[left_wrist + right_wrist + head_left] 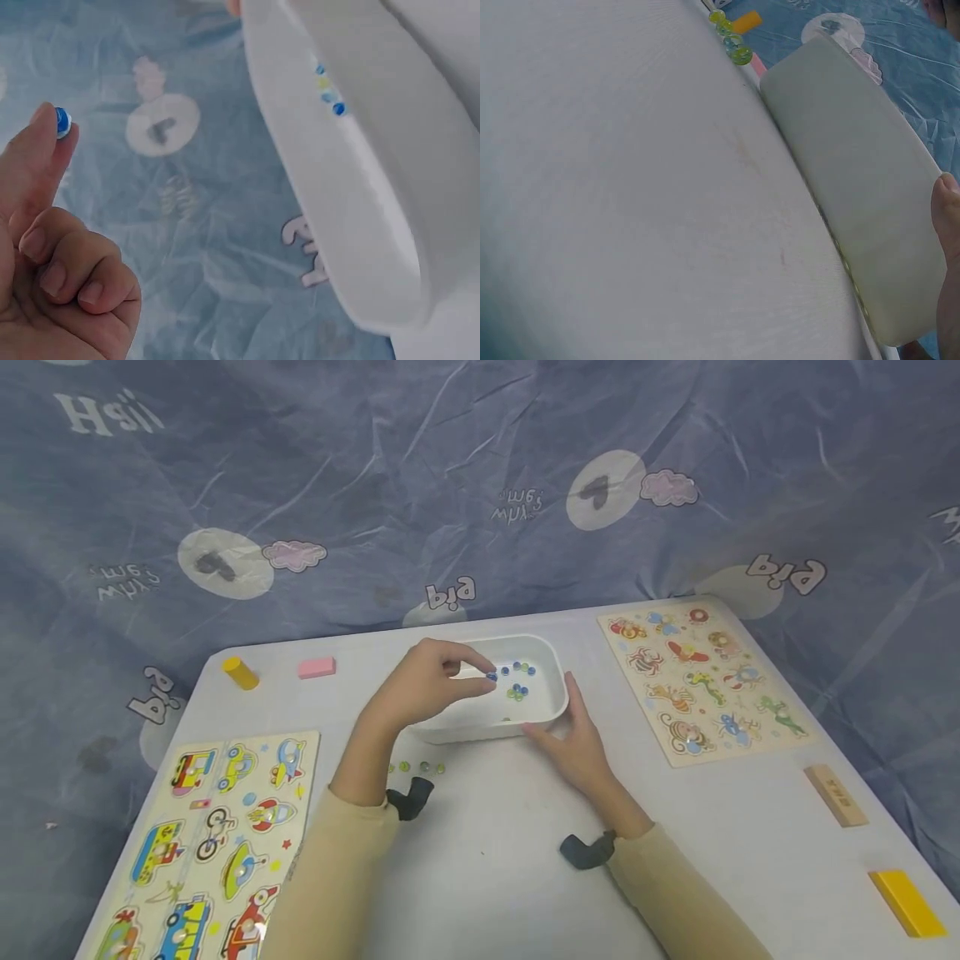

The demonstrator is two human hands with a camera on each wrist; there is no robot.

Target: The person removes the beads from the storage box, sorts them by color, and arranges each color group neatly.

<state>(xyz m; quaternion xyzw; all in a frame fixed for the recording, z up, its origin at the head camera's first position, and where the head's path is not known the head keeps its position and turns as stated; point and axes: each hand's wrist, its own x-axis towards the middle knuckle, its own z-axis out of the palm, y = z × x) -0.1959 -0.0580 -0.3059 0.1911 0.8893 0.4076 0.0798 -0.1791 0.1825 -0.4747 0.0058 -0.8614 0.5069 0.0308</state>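
Between thumb and index finger, my left hand (pixel 420 681) pinches a blue glass marble (pixel 63 122), held above the white plastic tub (pixel 480 732). The other fingers of that hand are curled in the left wrist view. Inside the tub lie several blue and yellow-green marbles (pixel 517 692), mostly toward its right half. My right hand (pixel 576 747) grips the tub at its front right corner; the thumb (pixel 946 184) lies on the rim. On the table in front of the tub, partly behind the left wrist, is a row of yellow-green and clear marbles (pixel 425 767).
A vehicle puzzle board (pixel 217 843) lies at the left, an insect and animal puzzle board (pixel 697 685) at the right. A yellow cylinder (pixel 241 673) and pink block (pixel 317 667) sit back left. At the right edge are a wooden block (pixel 836 795) and yellow block (pixel 907 903).
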